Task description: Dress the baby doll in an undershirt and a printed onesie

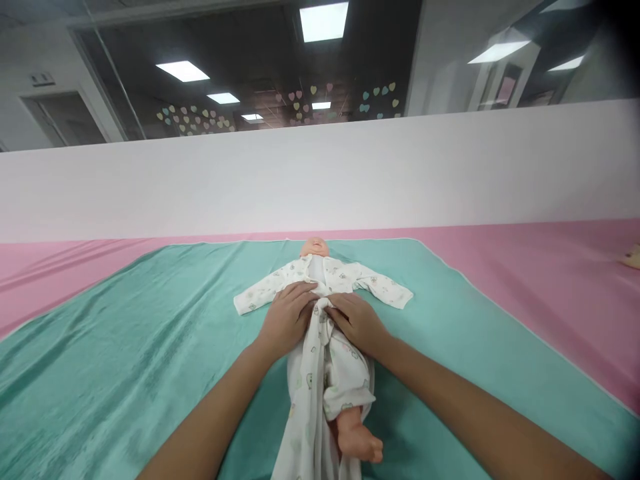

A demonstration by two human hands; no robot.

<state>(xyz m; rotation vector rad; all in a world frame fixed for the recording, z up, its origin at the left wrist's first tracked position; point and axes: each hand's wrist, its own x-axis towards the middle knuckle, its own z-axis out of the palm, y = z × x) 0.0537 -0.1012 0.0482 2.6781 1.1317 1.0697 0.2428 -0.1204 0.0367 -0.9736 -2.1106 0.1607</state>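
Note:
A baby doll (316,247) lies on its back, head away from me, dressed in a white printed romper (309,387). Both sleeves are spread out to the sides, and no doll hands show at the cuffs. My left hand (290,317) rests at the doll's waist with its fingers closed on the romper cloth. Opposite it, my right hand (357,321) pinches the cloth at the same height, thumb below the fingers. One bare doll foot (359,437) sticks out of the right leg of the romper. The left leg cloth hangs loose toward me, covering whatever lies under it.
Under the doll spreads a teal blanket (150,347) with some wrinkles, over a pink sheet (540,287). A low white wall (320,177) stands behind, with dark glass above it. Part of a tan object (632,257) shows at the right edge.

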